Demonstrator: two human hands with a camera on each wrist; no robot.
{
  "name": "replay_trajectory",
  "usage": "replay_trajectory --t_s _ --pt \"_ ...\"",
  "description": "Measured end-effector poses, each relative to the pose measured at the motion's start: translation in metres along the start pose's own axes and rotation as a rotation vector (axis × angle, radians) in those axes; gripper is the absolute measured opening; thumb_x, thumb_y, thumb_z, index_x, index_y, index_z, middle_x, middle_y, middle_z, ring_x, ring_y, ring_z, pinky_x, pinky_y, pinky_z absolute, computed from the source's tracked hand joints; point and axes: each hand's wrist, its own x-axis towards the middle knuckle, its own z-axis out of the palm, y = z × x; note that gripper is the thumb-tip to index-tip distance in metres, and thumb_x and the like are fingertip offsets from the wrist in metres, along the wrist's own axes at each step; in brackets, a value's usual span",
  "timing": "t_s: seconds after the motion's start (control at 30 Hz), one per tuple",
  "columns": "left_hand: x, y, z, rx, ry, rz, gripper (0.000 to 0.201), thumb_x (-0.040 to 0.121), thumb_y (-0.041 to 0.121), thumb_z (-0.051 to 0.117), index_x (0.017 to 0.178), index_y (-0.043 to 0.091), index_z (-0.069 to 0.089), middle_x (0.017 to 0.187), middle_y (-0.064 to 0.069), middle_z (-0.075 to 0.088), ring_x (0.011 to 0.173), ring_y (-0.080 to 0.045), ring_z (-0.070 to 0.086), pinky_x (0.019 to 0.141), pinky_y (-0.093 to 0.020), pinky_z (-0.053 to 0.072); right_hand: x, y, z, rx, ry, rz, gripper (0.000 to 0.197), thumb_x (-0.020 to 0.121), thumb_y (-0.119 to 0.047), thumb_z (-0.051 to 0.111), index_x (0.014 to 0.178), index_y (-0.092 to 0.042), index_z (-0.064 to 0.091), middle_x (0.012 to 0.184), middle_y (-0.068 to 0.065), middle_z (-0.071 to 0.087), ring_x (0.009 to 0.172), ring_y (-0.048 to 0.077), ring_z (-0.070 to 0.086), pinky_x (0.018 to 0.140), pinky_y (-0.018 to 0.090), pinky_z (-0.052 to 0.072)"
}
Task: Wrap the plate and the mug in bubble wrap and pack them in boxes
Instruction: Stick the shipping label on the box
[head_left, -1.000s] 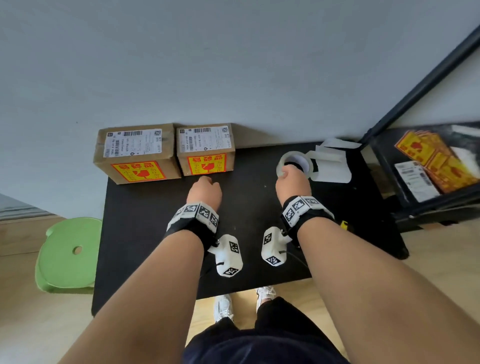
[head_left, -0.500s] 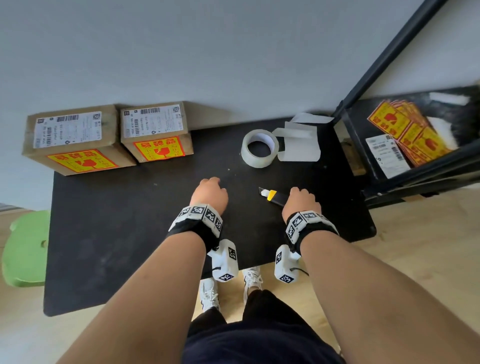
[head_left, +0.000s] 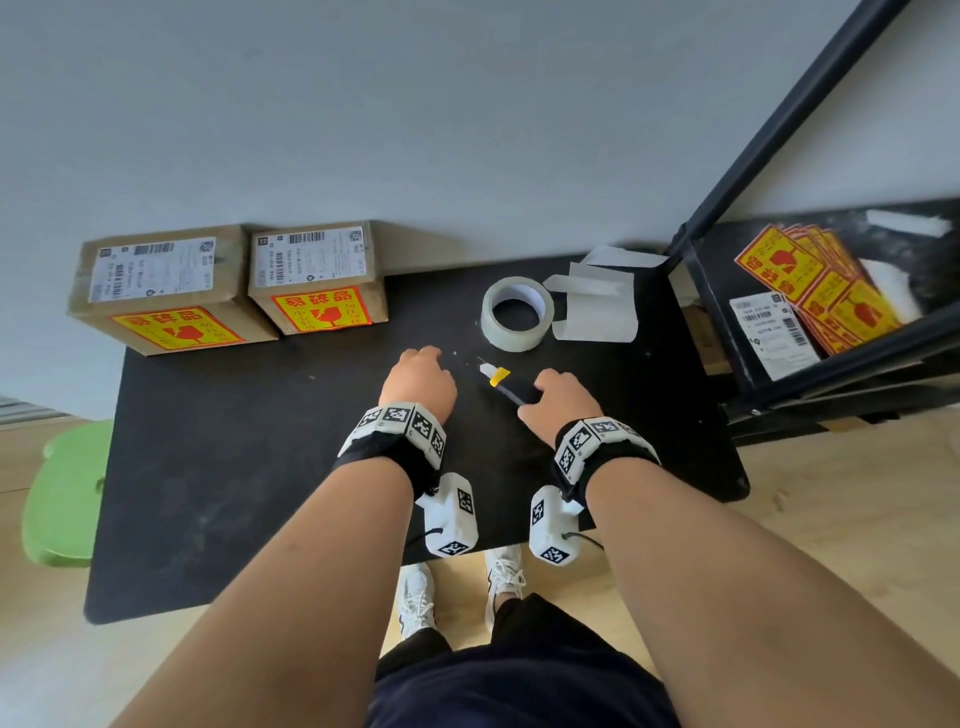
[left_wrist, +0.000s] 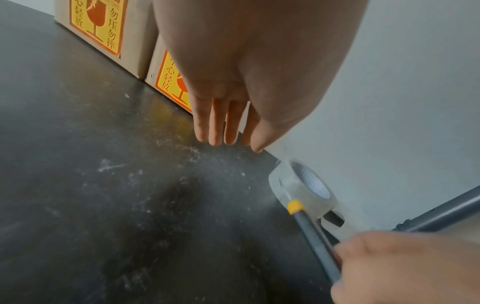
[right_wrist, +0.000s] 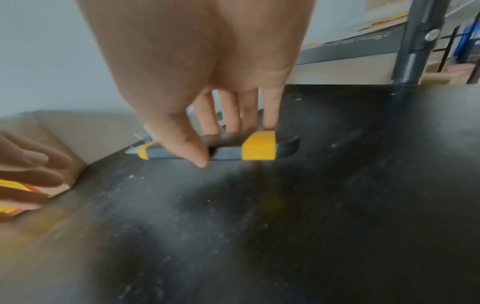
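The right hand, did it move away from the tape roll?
Yes. The right hand left the tape roll and came back toward the table's near edge; it now holds the box cutter lying on the black table.

Obstacles: two boxes (head_left: 228, 291) at the table's (head_left: 234, 467) far left; tape roll (head_left: 517, 313) and paper sheets (head_left: 597, 306) far right; knife (head_left: 501, 382) mid-table. Open surface: near and left.
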Motion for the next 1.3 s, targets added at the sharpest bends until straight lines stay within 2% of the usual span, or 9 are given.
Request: replay_trajectory --t_s 0.13,0.2,0.37,0.6,0.83,0.93,1.03,1.17,1.3 --pt "-0.004 -0.007 -0.011 -0.02 0.025 -0.05 0.045 0.096 0.012 0.04 0.141 0.015 0.043 0.146 -0.011 0.037 0.124 -0.03 0.048 0.096 -0.035 0.041 -0.003 -0.026 -0.007 0.271 -0.084 -0.021 0.022 0.094 -0.014 0.047 0.112 -0.005 0.056 0.109 0.015 0.061 0.097 0.032 0.061 0.087 0.043 0.049" --pt "-0.006 -0.013 -0.017 -0.033 0.039 -0.077 0.046 0.096 0.011 0.04 0.142 0.015 0.043 0.147 -0.011 0.036 0.126 -0.03 0.048 0.097 -0.036 0.04 -0.003 -0.036 -0.01 0.463 -0.155 0.015 0.02 0.093 -0.014 0.041 0.096 -0.002 0.057 0.087 0.017 0.063 0.071 0.032 0.062 0.076 0.046 0.052" --pt "-0.011 -0.027 -0.029 -0.047 0.067 -0.117 0.047 0.095 0.01 0.04 0.142 0.016 0.043 0.147 -0.01 0.036 0.124 -0.031 0.049 0.096 -0.038 0.042 -0.004 -0.047 -0.005 0.584 -0.18 0.033 0.016 0.092 -0.022 0.049 0.096 -0.008 0.055 0.07 0.01 0.056 0.046 0.021 0.051 0.047 0.027 0.045" --pt "-0.009 -0.035 -0.034 -0.056 0.077 -0.139 0.047 0.095 0.011 0.042 0.142 0.015 0.044 0.146 -0.011 0.037 0.125 -0.032 0.048 0.099 -0.038 0.041 0.006 -0.067 0.001 0.593 -0.178 0.069 0.024 0.092 -0.011 0.04 0.113 -0.019 0.036 0.082 0.013 0.055 0.058 0.025 0.051 0.051 0.031 0.043" --pt "0.005 -0.037 -0.034 -0.06 0.062 -0.153 0.047 0.094 0.009 0.042 0.14 0.015 0.044 0.144 -0.011 0.038 0.125 -0.031 0.048 0.098 -0.038 0.04 0.031 -0.08 0.008 0.543 -0.096 -0.028 0.049 0.093 -0.007 0.042 0.14 -0.005 0.03 0.098 0.009 0.047 0.098 0.03 0.055 0.094 0.047 0.05" --pt "0.012 -0.039 -0.036 -0.05 0.057 -0.167 0.047 0.094 0.011 0.043 0.141 0.015 0.044 0.143 -0.011 0.039 0.124 -0.032 0.048 0.099 -0.04 0.042 0.048 -0.089 0.009 0.428 -0.079 -0.062 0.035 0.095 -0.006 0.043 0.128 -0.014 0.038 0.094 0.004 0.042 0.095 0.02 0.041 0.086 0.033 0.041" --pt "0.021 -0.042 -0.037 -0.043 0.046 -0.172 0.046 0.094 0.012 0.045 0.14 0.015 0.045 0.143 -0.011 0.039 0.124 -0.031 0.048 0.1 -0.041 0.043 0.061 -0.104 0.009 0.291 -0.063 -0.065 0.021 0.092 -0.006 0.041 0.112 -0.013 0.043 0.105 0.013 0.049 0.095 0.028 0.049 0.081 0.035 0.039" --pt "0.033 -0.046 -0.04 -0.008 0.051 -0.172 0.045 0.094 0.01 0.042 0.138 0.016 0.047 0.139 -0.009 0.041 0.121 -0.03 0.049 0.096 -0.041 0.045 0.068 -0.118 0.009 0.057 -0.064 -0.093 0.061 0.096 -0.014 0.044 0.152 -0.012 0.019 0.143 0.02 0.034 0.131 0.035 0.038 0.103 0.038 0.035" --pt "0.041 -0.051 -0.044 0.03 0.046 -0.174 0.044 0.093 0.01 0.044 0.137 0.015 0.048 0.137 -0.01 0.042 0.122 -0.029 0.047 0.096 -0.041 0.044 0.077 -0.132 0.013 -0.077 -0.001 -0.133 0.077 0.096 -0.024 0.054 0.154 -0.008 0.007 0.147 0.02 0.028 0.134 0.033 0.035 0.105 0.037 0.035"
